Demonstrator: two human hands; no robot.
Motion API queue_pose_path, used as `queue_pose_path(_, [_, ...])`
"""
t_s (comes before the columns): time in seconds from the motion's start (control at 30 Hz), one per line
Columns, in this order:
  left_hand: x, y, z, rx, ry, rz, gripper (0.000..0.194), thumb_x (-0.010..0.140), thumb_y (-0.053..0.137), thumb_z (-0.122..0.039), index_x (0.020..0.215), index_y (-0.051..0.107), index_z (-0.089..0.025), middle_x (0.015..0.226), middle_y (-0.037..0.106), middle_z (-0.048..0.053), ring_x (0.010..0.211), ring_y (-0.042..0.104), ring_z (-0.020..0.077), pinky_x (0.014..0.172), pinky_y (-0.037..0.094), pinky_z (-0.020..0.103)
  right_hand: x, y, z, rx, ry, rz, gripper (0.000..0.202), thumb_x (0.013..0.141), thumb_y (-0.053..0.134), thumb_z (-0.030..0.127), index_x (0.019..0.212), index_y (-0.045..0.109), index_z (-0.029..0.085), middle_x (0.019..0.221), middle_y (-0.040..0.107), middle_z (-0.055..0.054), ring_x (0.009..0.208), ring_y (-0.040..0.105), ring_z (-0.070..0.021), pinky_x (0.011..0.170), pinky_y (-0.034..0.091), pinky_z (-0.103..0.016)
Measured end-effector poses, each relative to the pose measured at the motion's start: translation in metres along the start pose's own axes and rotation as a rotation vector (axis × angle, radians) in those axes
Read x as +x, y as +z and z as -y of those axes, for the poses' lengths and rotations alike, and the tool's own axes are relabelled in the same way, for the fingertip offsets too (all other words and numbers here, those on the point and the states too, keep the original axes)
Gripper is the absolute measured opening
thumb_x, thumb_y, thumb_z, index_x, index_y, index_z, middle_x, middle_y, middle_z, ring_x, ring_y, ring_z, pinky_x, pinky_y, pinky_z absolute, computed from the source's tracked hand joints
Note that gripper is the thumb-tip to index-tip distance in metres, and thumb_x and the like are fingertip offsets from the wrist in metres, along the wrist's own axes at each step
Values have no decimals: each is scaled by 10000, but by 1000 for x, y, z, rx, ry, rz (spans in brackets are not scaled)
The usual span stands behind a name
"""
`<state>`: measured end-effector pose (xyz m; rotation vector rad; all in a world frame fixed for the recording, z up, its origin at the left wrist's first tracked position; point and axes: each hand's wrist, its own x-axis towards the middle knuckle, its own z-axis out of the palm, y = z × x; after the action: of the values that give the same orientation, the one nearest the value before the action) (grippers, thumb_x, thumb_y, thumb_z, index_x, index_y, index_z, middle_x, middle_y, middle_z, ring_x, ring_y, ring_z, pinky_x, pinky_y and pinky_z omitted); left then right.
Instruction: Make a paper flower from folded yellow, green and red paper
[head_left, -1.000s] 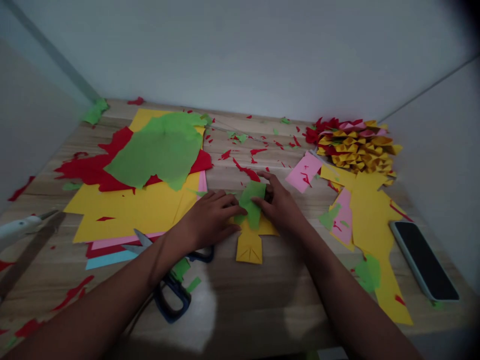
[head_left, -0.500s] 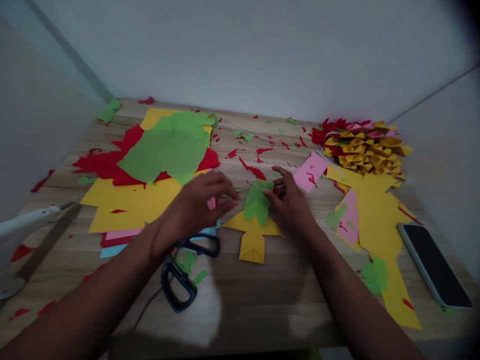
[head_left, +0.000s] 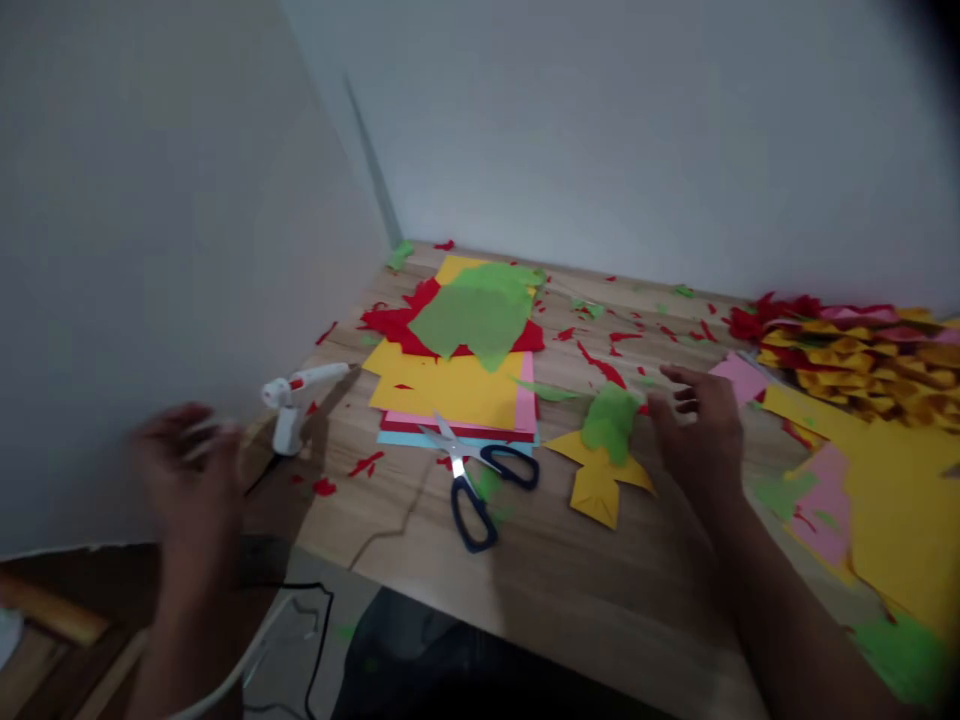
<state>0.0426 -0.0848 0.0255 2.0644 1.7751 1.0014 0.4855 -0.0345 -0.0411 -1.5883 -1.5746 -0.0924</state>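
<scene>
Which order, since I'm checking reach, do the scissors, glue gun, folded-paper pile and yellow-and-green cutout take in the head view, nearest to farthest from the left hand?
From the left hand:
1. glue gun, just to its right
2. scissors, mid-picture
3. yellow-and-green cutout, right of the scissors
4. folded-paper pile, far right

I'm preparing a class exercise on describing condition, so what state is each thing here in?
Scissors: blades open
White glue gun: resting, unheld
Yellow cutout: creased, partly covered by green paper
Paper sheets: stacked unevenly
Folded paper pieces: heaped
Table: littered with scraps
Left hand: blurred, grip unclear
Right hand: grip open
</scene>
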Motion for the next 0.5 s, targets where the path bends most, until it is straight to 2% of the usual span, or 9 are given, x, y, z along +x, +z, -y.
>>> queue_pose_path(0.07, [0, 5, -2, 23, -73, -29, 545, 736, 710, -629, 1097, 632, -229, 871, 724, 38, 910, 686, 259, 734, 572, 391, 3, -3, 13, 1, -53, -60, 297, 859, 607, 303, 1121, 663, 175, 1023, 621, -118, 803, 564, -236, 700, 511, -394])
queue_pose_path(0.13, [3, 10, 4, 21, -135, -52, 571, 702, 746, -608, 1104, 630, -220, 879, 731, 41, 905, 689, 262, 734, 576, 394, 1, -4, 35, 43, -91, -41, 239, 873, 591, 285, 1077, 660, 182, 993, 625, -110, 804, 569, -237, 707, 510, -396])
queue_pose_path(0.23, [4, 6, 30, -34, -247, -81, 546, 717, 747, -568, 1103, 620, -203, 887, 733, 46, 887, 691, 262, 717, 579, 393, -13, -1, 78, 152, -107, 141, 151, 896, 558, 262, 1000, 648, 199, 950, 650, -96, 815, 594, -242, 753, 508, -417])
queue_pose_path(0.33, [0, -8, 52, -110, -371, -101, 410, 810, 687, -496, 1092, 603, -211, 932, 725, 39, 843, 683, 239, 717, 580, 397, -37, 10, 125, 301, -38, 387, 128, 908, 544, 240, 979, 647, 215, 958, 680, -89, 844, 611, -235, 785, 507, -410])
queue_pose_path(0.4, [-3, -15, 47, -93, -390, -111, 381, 828, 704, -437, 1143, 586, -257, 972, 710, 8, 831, 666, 212, 747, 575, 393, -55, 20, 157, 435, 64, 591, 151, 896, 584, 253, 1023, 658, 220, 904, 686, -65, 799, 618, -214, 765, 515, -391])
queue_pose_path(0.47, [-5, -14, 23, -104, -298, -189, 404, 821, 726, -396, 1177, 569, -288, 974, 688, -13, 844, 655, 198, 770, 572, 377, -70, 31, 186, 605, 142, 755, 293, 875, 643, 310, 1160, 637, 245, 931, 693, -48, 801, 624, -205, 776, 525, -387])
queue_pose_path(0.5, [-5, -10, 6, -133, -211, -193, 405, 805, 748, -373, 1158, 572, -282, 957, 679, -14, 839, 653, 188, 771, 572, 360, -76, 36, 199, 726, 205, 805, 440, 847, 685, 355, 1263, 584, 255, 1013, 692, -54, 808, 632, -200, 772, 537, -381])
